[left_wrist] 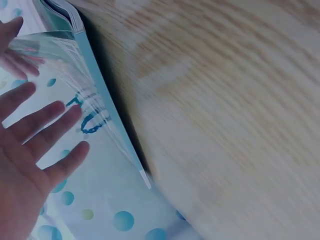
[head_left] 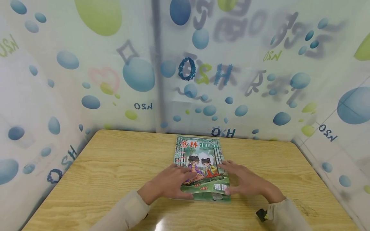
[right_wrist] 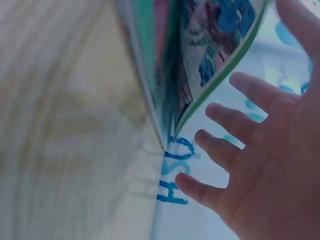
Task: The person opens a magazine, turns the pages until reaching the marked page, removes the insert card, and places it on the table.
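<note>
A magazine (head_left: pixel 206 175) with a green cover, red title characters and two cartoon children lies on the wooden table, its front cover bulging up near the bottom edge. My left hand (head_left: pixel 170 182) hovers over its left side with fingers spread. At its right edge is my right hand (head_left: pixel 248 180), fingers straight and apart, thumb beside the lower right corner. The pale blue spine (left_wrist: pixel 107 97) shows close by my spread left fingers in the left wrist view. In the right wrist view an inner page (right_wrist: pixel 212 50) with colourful pictures stands lifted, its edge near my right fingertips.
The wooden table (head_left: pixel 121 157) stretches out on both sides of the magazine. Behind it and at both sides hangs a pale curtain (head_left: pixel 115 106) printed with blue and green bubbles. A small dark object (head_left: pixel 261 215) sits by the right sleeve.
</note>
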### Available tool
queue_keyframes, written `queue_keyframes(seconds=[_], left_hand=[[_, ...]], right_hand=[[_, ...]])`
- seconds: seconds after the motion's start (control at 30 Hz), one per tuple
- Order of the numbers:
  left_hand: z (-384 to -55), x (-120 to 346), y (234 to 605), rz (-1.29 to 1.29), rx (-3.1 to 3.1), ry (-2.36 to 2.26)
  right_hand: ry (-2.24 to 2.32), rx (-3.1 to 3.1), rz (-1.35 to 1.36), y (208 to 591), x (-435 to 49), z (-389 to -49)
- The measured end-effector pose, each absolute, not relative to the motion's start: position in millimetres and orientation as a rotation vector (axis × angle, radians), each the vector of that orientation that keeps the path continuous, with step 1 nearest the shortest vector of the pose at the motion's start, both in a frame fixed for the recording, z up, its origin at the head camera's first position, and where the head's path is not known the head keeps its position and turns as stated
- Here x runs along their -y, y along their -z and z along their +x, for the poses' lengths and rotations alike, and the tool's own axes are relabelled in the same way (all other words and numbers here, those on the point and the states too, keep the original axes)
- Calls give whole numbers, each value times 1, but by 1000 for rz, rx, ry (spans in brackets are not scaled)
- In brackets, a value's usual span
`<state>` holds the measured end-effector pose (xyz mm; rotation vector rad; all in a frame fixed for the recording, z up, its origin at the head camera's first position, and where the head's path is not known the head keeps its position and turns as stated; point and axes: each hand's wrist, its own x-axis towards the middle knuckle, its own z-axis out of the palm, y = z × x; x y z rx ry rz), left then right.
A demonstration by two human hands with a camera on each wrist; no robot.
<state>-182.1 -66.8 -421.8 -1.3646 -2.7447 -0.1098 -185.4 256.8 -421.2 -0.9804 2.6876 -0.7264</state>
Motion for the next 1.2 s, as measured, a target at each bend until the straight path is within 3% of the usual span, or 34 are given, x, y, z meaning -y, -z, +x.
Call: queue_keyframes(seconds=[0.3, 0.57, 0.77, 1.2], left_hand=[[-178, 68, 411, -1462, 2366, 199], [-166, 64, 402, -1476, 2117, -348], [-159, 66, 405, -1344, 2002, -641], [-157, 67, 410, -1177, 2074, -566]], right_hand=[[966, -2736, -763, 411, -270, -190], [604, -2851, -958, 430, -255, -188], [490, -2781, -1069, 436, -248, -187], [477, -2738, -1022, 434, -248, -187]])
